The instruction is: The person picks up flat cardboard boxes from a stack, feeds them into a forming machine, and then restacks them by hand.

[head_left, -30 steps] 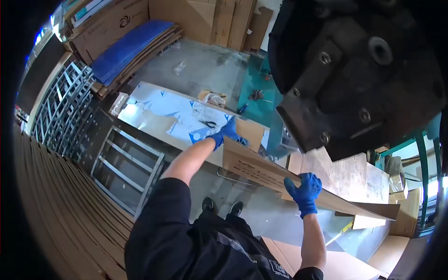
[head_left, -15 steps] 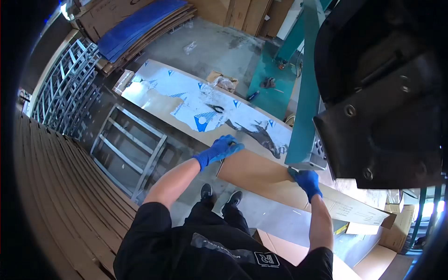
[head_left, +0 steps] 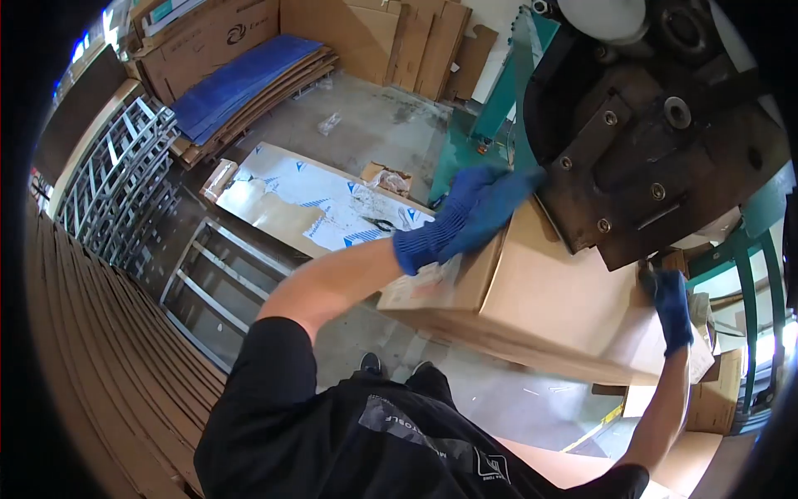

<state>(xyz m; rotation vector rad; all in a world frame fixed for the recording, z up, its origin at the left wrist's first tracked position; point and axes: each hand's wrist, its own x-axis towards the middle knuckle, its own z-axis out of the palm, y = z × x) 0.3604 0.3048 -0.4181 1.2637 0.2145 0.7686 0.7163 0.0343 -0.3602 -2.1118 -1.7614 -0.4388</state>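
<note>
Both gloved hands lift the flat cardboard box (head_left: 549, 308): left hand (head_left: 474, 212) fingers pressed together on its top edge, right hand (head_left: 672, 303) clamped on its far edge. Step looks like raising it toward the machine (head_left: 657, 125); next needs steady, level grip.

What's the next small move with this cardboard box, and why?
Probably tip the cardboard box down and away from the dark machine head. The left hand grips its far top edge, the right hand its right end, and the box's top sits close under the machine.

left hand (head_left: 470, 212): gloved, raised, flat | right hand (head_left: 672, 306): gloved, gripping
</note>
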